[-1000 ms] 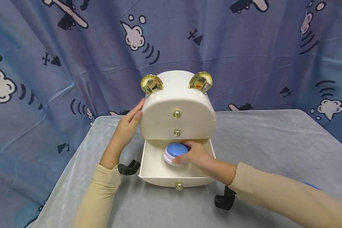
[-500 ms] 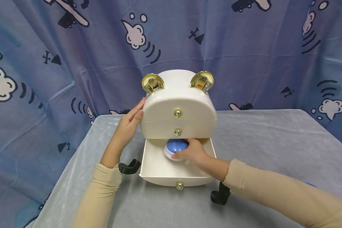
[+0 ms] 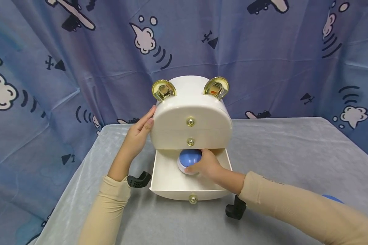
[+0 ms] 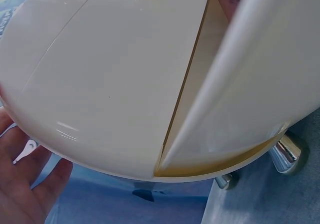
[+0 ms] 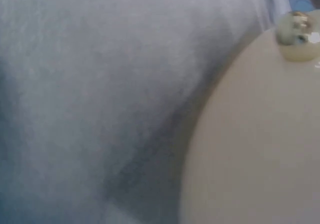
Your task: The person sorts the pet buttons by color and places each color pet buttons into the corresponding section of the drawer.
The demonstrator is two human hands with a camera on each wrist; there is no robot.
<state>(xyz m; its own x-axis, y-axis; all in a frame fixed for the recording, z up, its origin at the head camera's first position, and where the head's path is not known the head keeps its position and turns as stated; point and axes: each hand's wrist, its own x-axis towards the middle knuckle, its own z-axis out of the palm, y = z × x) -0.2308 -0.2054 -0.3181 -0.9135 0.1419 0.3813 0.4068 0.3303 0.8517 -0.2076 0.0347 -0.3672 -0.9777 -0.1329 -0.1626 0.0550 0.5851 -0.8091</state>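
Observation:
A white, round-topped drawer cabinet (image 3: pixel 191 112) with two gold ears stands on the table, its bottom drawer (image 3: pixel 168 180) pulled out. Inside that drawer is a round object with a domed blue top and a white base (image 3: pixel 190 158). My right hand (image 3: pixel 209 166) grips it from the right, thumb at the front of the base and fingers behind, partly hidden. Against the cabinet's left side rests my left hand (image 3: pixel 137 136), its fingers fairly straight; the left wrist view shows this hand (image 4: pixel 30 179) by the cabinet edge. In the right wrist view only the drawer front (image 5: pixel 250 149) and table appear.
Gold knobs mark the cabinet's front, including the drawer knob (image 3: pixel 193 199). A grey cloth-covered table (image 3: pixel 288 146) spreads around, backed by a blue patterned curtain (image 3: pixel 184 41). Part of a blue object (image 3: pixel 333 198) shows behind the right sleeve. Black wrist mounts (image 3: pixel 235 208) hang close to the drawer.
My right hand and the blue-topped object have shifted slightly back in the drawer, and the right forearm has moved a little left. The left hand and the cabinet stay in place.

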